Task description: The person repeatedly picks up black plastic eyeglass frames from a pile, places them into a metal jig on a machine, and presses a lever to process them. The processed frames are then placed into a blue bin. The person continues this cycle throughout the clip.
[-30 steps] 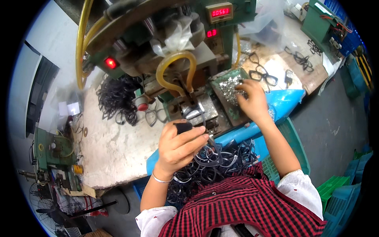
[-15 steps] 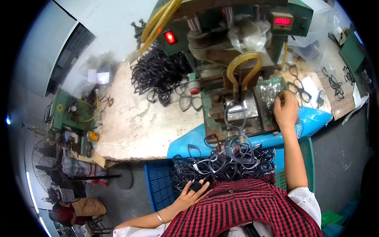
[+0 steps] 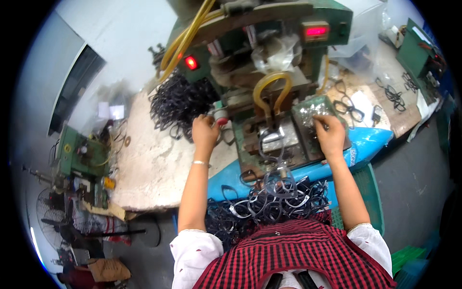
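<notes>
My left hand is beside a red push button on the left of a green press machine. Its fingers are curled; whether they touch the button I cannot tell. Over a tray of small shiny metal bits, my right hand has its fingertips pinched together. Anything between them is too small to make out. A clear grey eyeglass frame hangs from the machine's middle, one rim by the metal block. Below it, many dark eyeglass frames lie heaped against my checked apron.
Another heap of dark frames rests on the wooden table, behind my left hand. Several loose frames lie at right. Blue plastic sheeting covers the table's front edge. A green basket stands by my right forearm.
My left hand has left the frames near my lap and risen to the red button. My right hand stays at the metal bits, fingers pinched. The view has shifted slightly.
</notes>
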